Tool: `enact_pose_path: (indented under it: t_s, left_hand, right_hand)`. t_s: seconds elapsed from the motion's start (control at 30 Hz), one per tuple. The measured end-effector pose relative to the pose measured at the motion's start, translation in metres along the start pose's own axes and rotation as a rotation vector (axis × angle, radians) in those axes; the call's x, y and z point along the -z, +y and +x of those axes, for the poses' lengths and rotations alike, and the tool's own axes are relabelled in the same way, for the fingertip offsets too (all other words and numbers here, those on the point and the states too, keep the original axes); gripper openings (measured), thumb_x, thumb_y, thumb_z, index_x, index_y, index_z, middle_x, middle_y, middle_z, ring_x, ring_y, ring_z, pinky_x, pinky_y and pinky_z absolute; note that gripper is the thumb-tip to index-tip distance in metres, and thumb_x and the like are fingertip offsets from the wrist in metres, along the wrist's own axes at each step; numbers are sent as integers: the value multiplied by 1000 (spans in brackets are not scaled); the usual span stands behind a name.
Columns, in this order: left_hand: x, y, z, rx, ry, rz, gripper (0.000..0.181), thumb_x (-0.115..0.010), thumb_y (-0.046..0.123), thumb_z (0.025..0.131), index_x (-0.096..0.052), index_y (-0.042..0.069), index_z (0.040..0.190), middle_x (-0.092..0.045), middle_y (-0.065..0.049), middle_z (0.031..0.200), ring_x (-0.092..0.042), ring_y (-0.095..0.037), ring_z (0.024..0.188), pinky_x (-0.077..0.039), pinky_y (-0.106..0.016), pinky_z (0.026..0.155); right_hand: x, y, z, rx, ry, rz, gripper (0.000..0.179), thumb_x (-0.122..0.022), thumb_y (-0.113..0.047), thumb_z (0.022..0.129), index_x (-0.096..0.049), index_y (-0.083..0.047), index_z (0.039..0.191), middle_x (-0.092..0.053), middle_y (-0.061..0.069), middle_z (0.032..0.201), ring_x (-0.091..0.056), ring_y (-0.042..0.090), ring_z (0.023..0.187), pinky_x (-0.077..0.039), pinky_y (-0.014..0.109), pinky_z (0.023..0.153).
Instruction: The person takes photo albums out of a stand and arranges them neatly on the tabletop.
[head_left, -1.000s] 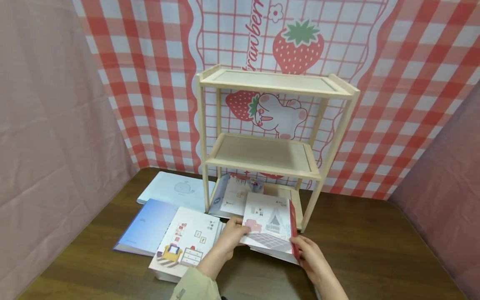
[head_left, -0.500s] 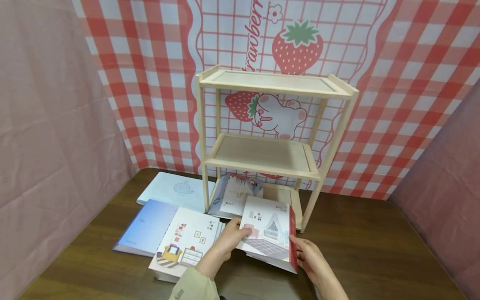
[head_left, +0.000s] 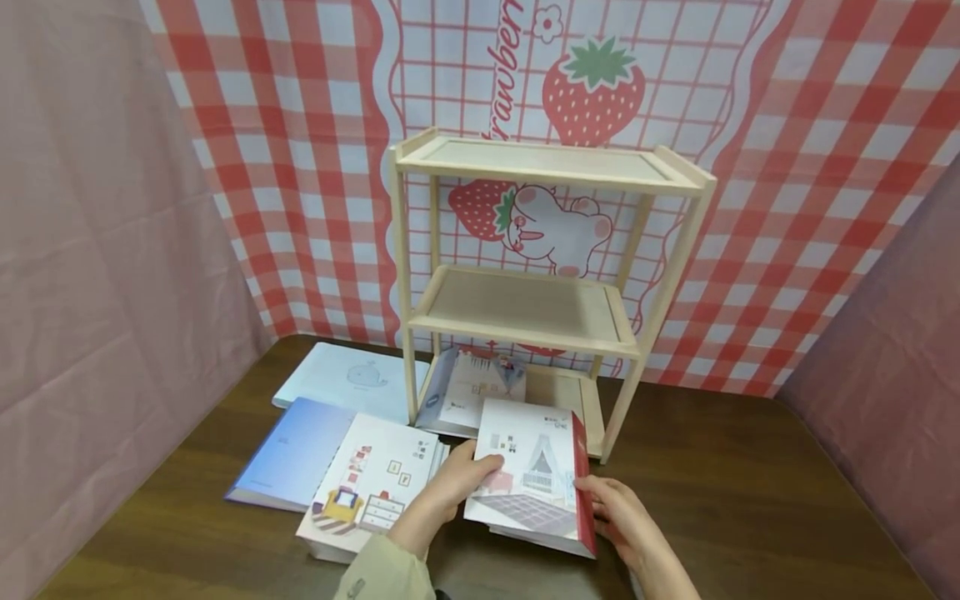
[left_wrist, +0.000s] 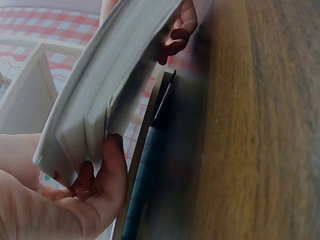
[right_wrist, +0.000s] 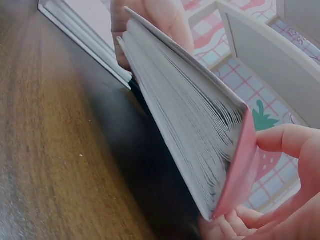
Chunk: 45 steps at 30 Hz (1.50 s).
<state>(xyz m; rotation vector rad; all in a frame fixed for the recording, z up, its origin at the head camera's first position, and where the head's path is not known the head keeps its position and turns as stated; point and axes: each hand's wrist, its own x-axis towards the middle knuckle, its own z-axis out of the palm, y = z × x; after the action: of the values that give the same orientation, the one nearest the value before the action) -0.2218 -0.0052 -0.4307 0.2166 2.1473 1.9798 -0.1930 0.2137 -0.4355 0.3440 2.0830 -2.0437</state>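
Observation:
A thick book with a red spine and a room picture on its white cover is held above the table, in front of the shelf. My left hand grips its left side, thumb on the cover, fingers underneath in the left wrist view. At the red spine, my right hand pinches the other side; the right wrist view shows its thumb on the spine and fingers below. The loose page edges fan slightly between the covers. Another book lies on the bottom shelf, partly hidden by the held one.
A light wooden three-tier shelf stands at the back of the brown table. To the left lie a white book with a yellow armchair picture, a blue book and a pale blue whale book. Checked cloth hangs behind.
Both hands have drawn the red-spined book slightly toward me and to the left, away from the shelf. More of the book on the bottom shelf shows.

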Motion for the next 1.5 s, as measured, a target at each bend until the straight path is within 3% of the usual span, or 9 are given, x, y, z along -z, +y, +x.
enact_pose_path:
  t_s: [0.13, 0.43, 0.67, 0.8, 0.93, 1.1, 1.27, 1.4, 1.5]
  left_hand:
    - [3, 0, -4, 15, 13, 34, 34, -53, 19, 80, -46, -5, 102, -52, -9, 89, -49, -15, 69, -43, -26, 59]
    - [13, 0, -17, 27, -12, 147, 29, -55, 21, 79, -43, -1, 93, -44, -8, 80, -41, -16, 67, -36, -27, 56]
    - [18, 1, -26, 24, -42, 140, 27, -56, 15, 76, -45, -4, 92, -41, -4, 69, -37, -12, 54, -34, -24, 48]
    - [20, 1, -32, 42, -57, 126, 28, -56, 12, 74, -45, -5, 94, -44, -5, 73, -39, -12, 56, -36, -23, 48]
    - [20, 0, -34, 44, -71, 112, 33, -56, 10, 72, -41, -6, 97, -45, -7, 74, -37, -10, 49, -35, -21, 44]
    - [21, 0, -37, 27, -92, 82, 39, -57, 5, 68, -34, -7, 98, -43, -9, 74, -34, -7, 43, -32, -18, 37]
    - [24, 2, -41, 38, -83, 118, 39, -59, 8, 70, -36, -8, 97, -45, -13, 81, -42, -11, 52, -37, -20, 41]
    - [27, 4, -43, 45, -72, 183, 38, -59, 13, 72, -38, -7, 96, -46, -13, 80, -42, -12, 49, -37, -21, 40]
    - [29, 6, -44, 28, -102, 223, 36, -59, 13, 71, -40, -7, 95, -47, -11, 76, -39, -11, 46, -33, -21, 38]
  right_hand:
    - [-2, -2, -3, -9, 25, -54, 45, -59, -26, 75, -42, 4, 104, -56, 4, 78, -54, 15, 71, -46, 31, 65]
    - [-4, -2, -6, 18, -77, -101, 46, -57, -20, 77, -37, 6, 108, -52, 3, 79, -50, 13, 69, -44, 29, 66]
    - [-4, 1, -10, 35, -130, -140, 49, -58, -20, 76, -35, 8, 110, -49, 8, 88, -48, 16, 72, -45, 31, 68]
    - [-5, 2, -12, 10, -165, -183, 56, -58, -29, 78, -35, 9, 112, -51, 9, 91, -51, 17, 76, -46, 32, 69]
    - [-7, 0, -15, -9, -158, -213, 63, -58, -38, 77, -35, 10, 111, -52, 10, 90, -53, 17, 76, -47, 33, 68]
    - [-9, -1, -16, 0, -158, -225, 67, -59, -38, 76, -32, 9, 114, -52, 13, 91, -55, 18, 75, -48, 34, 67]
    - [-11, 0, -17, -21, -172, -257, 70, -60, -40, 75, -30, 7, 117, -52, 14, 94, -56, 19, 75, -48, 36, 66]
    - [-14, 2, -19, -17, -181, -285, 66, -61, -38, 75, -32, 7, 113, -51, 14, 93, -56, 18, 73, -48, 36, 65]
    - [-16, 2, -21, 2, -174, -306, 63, -62, -36, 75, -35, 9, 109, -50, 14, 91, -56, 18, 71, -48, 35, 64]
